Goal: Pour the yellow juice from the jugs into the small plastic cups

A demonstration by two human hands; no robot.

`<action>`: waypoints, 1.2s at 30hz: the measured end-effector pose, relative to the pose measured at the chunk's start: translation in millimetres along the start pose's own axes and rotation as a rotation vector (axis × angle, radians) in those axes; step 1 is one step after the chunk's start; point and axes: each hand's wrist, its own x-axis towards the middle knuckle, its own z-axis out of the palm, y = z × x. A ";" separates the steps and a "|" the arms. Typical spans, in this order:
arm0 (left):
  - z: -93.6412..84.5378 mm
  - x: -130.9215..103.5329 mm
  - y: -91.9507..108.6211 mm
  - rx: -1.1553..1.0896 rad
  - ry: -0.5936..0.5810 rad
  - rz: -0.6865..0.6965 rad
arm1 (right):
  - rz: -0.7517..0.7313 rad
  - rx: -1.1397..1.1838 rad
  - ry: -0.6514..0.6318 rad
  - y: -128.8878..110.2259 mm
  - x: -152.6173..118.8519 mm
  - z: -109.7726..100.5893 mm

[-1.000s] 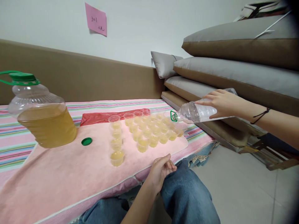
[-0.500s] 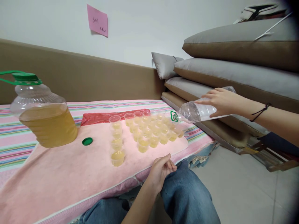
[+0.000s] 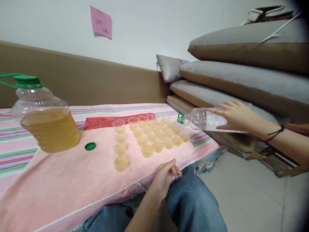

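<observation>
The right hand (image 3: 238,116) is wrapped around a clear plastic water bottle (image 3: 205,119), held nearly level with its open, green-ringed mouth over the right end of the cluster of small clear cups (image 3: 154,133) of yellowish liquid on the pink towel (image 3: 72,174) covering the bed. The left hand (image 3: 166,175) rests loosely curled and empty on the person's knee at the bed's near edge. A large oil jug (image 3: 44,119) stands at the towel's left side, a green cap (image 3: 90,146) beside it.

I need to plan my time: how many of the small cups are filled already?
Most small clear plastic cups on the pink towel hold yellow liquid. The right hand holds a clear plastic bottle tilted flat beside the far cups; whether those are filled is unclear.
</observation>
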 end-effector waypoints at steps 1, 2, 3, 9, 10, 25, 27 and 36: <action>-0.2 0.2 -0.2 -0.001 0.002 -0.002 | 0.012 -0.001 0.002 -0.7 -2.7 -1.0; -0.4 0.4 -0.4 -0.002 0.003 -0.004 | 0.023 -0.001 0.007 -1.3 -5.3 -2.2; -0.7 0.6 -0.5 -0.002 0.002 -0.006 | 0.031 -0.001 0.014 -1.6 -7.9 -3.4; -2.7 1.7 -1.6 0.003 0.002 -0.013 | 0.003 0.001 0.092 1.1 -26.8 -8.3; -2.8 1.8 -2.0 0.004 0.005 -0.015 | -0.014 0.007 0.101 1.9 -30.3 -8.9; -6.3 0.5 -4.3 0.039 0.001 -0.022 | -0.202 0.205 0.074 -6.7 -37.5 -35.8; -6.4 0.0 -3.5 0.048 0.000 -0.020 | -0.227 0.202 0.093 -5.9 -30.6 -39.5; -4.7 -0.4 -1.3 0.031 -0.002 -0.007 | -0.403 0.207 0.093 2.5 11.4 -59.8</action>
